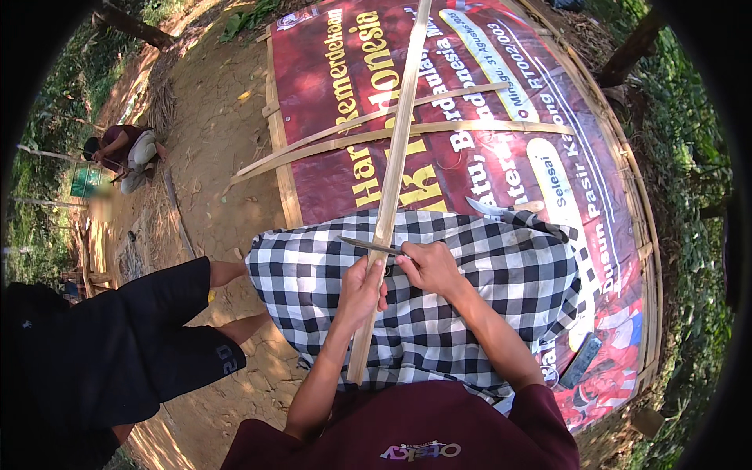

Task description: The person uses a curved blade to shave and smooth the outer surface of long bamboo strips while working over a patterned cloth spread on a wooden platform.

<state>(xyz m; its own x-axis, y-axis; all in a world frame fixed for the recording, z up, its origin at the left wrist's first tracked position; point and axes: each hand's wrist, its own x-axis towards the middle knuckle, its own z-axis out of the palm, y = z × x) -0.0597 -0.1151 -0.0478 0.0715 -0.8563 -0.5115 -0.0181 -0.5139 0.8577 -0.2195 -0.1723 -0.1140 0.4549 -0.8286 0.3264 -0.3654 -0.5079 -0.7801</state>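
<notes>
A long pale bamboo strip (402, 133) runs from my lap up past the top of the view. My left hand (362, 296) is closed around it near its lower part. In my closed right hand (431, 267) is a knife (362, 244), its blade lying across the strip just above my left hand. The handle is mostly hidden by my fingers. Under both hands a black-and-white checkered cloth (305, 274) covers my lap. Beyond the cloth, two thinner bamboo strips (345, 141) lie across a dark red printed banner (313, 78), passing behind the long strip.
A second knife with a curved blade (487, 207) lies beyond the cloth. A dark phone (581, 360) rests at the right on the banner, which has a bamboo edge (619, 149). At left stands a person in black (141, 337); farther off another person (133, 153) crouches near a green container (88, 180).
</notes>
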